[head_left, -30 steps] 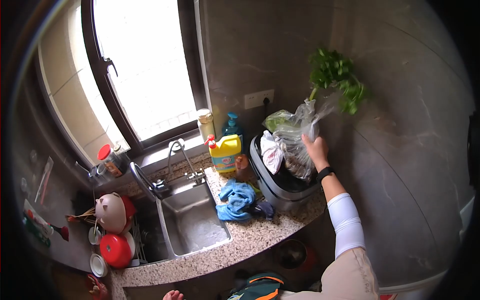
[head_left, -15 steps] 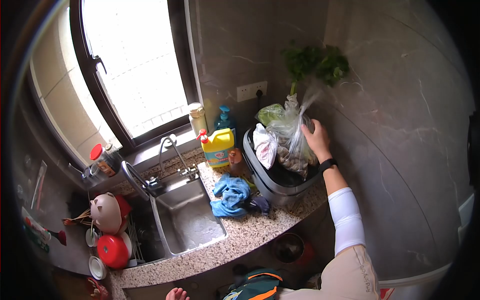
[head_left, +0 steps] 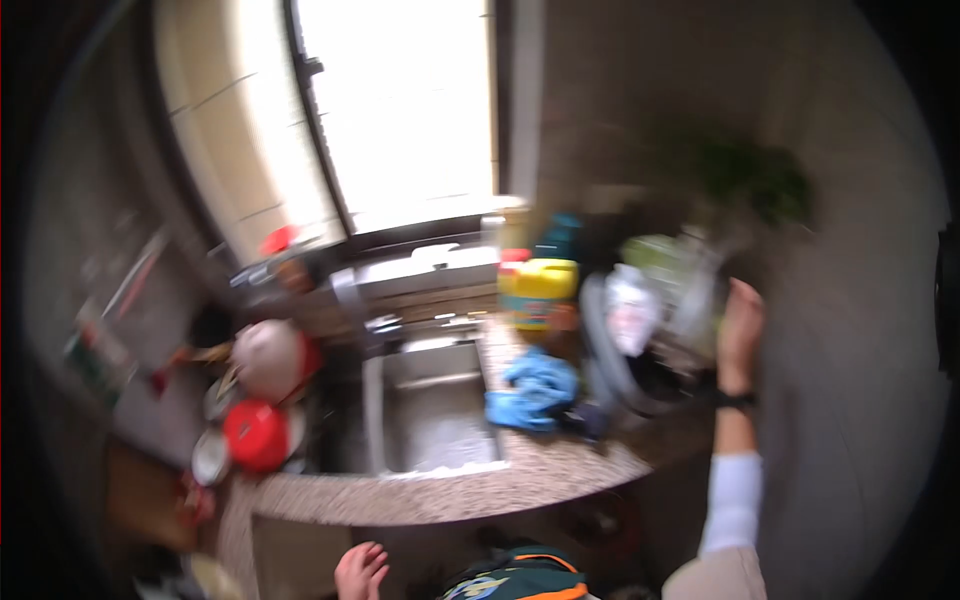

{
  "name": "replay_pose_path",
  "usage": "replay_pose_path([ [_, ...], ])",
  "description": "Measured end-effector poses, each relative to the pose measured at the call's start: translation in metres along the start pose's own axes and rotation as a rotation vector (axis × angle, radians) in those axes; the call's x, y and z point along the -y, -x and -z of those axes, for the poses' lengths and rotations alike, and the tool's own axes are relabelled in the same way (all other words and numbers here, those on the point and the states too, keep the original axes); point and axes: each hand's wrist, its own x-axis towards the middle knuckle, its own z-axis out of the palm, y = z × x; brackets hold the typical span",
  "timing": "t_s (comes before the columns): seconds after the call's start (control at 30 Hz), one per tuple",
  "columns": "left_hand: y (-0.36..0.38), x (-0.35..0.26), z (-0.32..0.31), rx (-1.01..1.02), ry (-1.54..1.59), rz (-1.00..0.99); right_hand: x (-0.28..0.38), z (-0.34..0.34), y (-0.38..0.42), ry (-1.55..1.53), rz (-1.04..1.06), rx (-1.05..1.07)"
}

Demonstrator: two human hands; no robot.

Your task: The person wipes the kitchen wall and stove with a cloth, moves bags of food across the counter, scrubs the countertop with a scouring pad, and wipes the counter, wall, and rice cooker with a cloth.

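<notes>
The view is smeared by motion. My right hand (head_left: 740, 325) is raised at the right edge of a grey and black container (head_left: 602, 350), beside a clear plastic bag (head_left: 692, 305). Its fingers are too blurred to show whether they grip the bag. A white and pink bag (head_left: 630, 315) and a green bundle (head_left: 652, 255) are in the container too. Leafy greens (head_left: 755, 180) rise above the bags. Low in front of the counter, my left hand (head_left: 362, 572) has loosely curved fingers, slightly apart, with nothing in them.
A sink (head_left: 440, 400) is set into the speckled counter (head_left: 400, 500). Blue cloth (head_left: 535, 390) lies to its right, with a yellow jug (head_left: 545, 290) behind. Left of the sink are a red pot (head_left: 256, 436) and a pinkish lidded pot (head_left: 272, 358). A window stands behind.
The camera view has swung left, so the counter and container sit farther right in the picture. More of my left hand shows. My right hand remains beside the bags.
</notes>
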Motion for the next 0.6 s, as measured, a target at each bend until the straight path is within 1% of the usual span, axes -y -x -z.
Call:
replay_pose_path([
  [0.03, 0.013, -0.009, -0.01, 0.005, -0.023, -0.048, 0.013, 0.0, 0.002, -0.283, -0.144, 0.021],
  [0.07, 0.017, -0.012, -0.01, 0.049, -0.031, -0.086, 0.03, -0.003, 0.004, -0.754, -0.364, 0.027],
  [0.1, 0.018, -0.011, -0.007, 0.06, -0.01, -0.092, 0.063, 0.01, 0.005, -0.614, -0.318, 0.136],
  [0.13, 0.017, -0.005, -0.001, 0.081, -0.001, -0.114, 0.086, 0.011, 0.011, -0.568, -0.273, 0.148],
  [0.17, 0.02, 0.002, 0.0, 0.047, -0.015, -0.134, 0.099, 0.01, 0.017, -0.665, -0.202, 0.146],
  [0.2, 0.025, 0.005, 0.001, 0.01, -0.035, -0.132, 0.126, 0.001, 0.02, -0.798, -0.175, 0.217],
  [0.23, 0.028, 0.013, 0.005, -0.017, -0.047, -0.156, 0.155, 0.006, 0.025, -0.823, -0.085, 0.316],
  [0.27, 0.035, 0.017, 0.008, -0.068, -0.054, -0.152, 0.171, 0.007, 0.036, -0.82, 0.008, 0.394],
  [0.3, 0.039, 0.023, 0.013, -0.101, -0.024, -0.159, 0.179, -0.011, 0.05, -0.876, 0.037, 0.423],
  [0.37, 0.049, 0.037, 0.029, -0.169, 0.039, -0.176, 0.178, -0.082, 0.091, -1.418, -0.1, 0.839],
  [0.4, 0.056, 0.045, 0.039, -0.185, 0.021, -0.192, 0.101, -0.194, 0.133, -1.602, -0.17, 1.183],
  [0.43, 0.064, 0.053, 0.051, -0.2, 0.002, -0.203, 0.199, -0.109, 0.117, -1.38, -0.014, 1.11],
  [0.47, 0.076, 0.059, 0.061, -0.24, 0.033, -0.204, 0.314, -0.011, 0.094, -1.149, 0.122, 1.027],
  [0.53, 0.096, 0.071, 0.082, -0.344, 0.076, -0.192, 0.329, -0.026, 0.13, -1.231, 0.128, 1.222],
  [0.57, 0.105, 0.078, 0.093, -0.373, 0.106, -0.202, 0.358, -0.013, 0.149, -1.351, -0.027, 1.29],
  [0.6, 0.114, 0.088, 0.105, -0.423, 0.165, -0.197, 0.377, 0.002, 0.145, -1.166, 0.254, 1.311],
])
